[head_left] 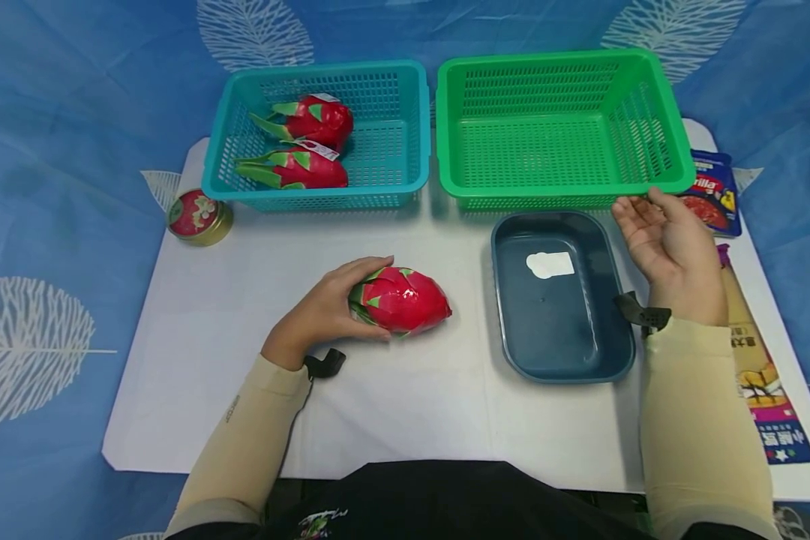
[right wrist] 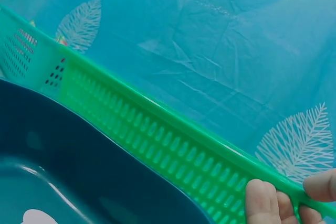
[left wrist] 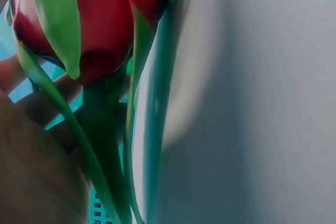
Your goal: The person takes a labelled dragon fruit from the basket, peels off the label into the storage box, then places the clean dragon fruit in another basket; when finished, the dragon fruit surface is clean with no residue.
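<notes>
My left hand grips a red dragon fruit with green scales as it lies on the white mat. The left wrist view shows the same fruit close up, with my fingers round its far side. My right hand is held palm up with relaxed fingers. Its fingertips touch the front right rim of the empty green basket, seen in the right wrist view as a green slotted wall. It holds nothing.
A teal basket at the back left holds two more dragon fruits. An empty dark blue tray sits left of my right forearm. A round tin stands at the mat's left edge. Food packets lie on the right.
</notes>
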{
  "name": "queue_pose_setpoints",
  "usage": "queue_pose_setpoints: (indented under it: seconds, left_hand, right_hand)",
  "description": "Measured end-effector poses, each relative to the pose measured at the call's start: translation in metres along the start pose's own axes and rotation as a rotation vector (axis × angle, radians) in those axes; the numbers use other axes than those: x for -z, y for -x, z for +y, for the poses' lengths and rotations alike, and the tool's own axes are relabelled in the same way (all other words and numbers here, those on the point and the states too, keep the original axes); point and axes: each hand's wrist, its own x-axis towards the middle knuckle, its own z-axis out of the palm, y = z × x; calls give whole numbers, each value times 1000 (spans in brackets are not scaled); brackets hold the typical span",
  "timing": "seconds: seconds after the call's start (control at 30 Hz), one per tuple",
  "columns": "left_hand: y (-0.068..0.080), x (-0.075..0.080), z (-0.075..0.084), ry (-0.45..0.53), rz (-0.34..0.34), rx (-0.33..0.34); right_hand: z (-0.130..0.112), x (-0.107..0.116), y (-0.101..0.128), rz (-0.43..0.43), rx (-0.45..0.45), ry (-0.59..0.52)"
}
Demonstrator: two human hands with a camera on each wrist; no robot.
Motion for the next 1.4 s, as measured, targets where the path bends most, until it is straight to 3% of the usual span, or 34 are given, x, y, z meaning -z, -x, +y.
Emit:
queue_pose_setpoints:
  seconds: [0.13, 0.27, 0.63, 1.0, 1.23, 1.4]
  left_hand:
    - [-3, -2, 1, 61, -21, 27]
    - [-4, -5, 0, 97, 7, 29]
    - [-2, -5, -7, 53, 103, -26]
    - [-6, -1, 4, 27, 167, -81]
    - [-25, 23, 63, 42, 193, -115]
    - [-46, 35, 86, 48, 213, -129]
  right_hand:
    - [1, 2, -2, -35, 6, 8]
    - [3, 3, -2, -63, 8, -6]
    - [4, 6, 0, -72, 17, -8]
    - [5, 3, 0, -75, 29, 17]
    - [4, 3, 0, -70, 33, 21]
    - [4, 4, 0, -74, 37, 24]
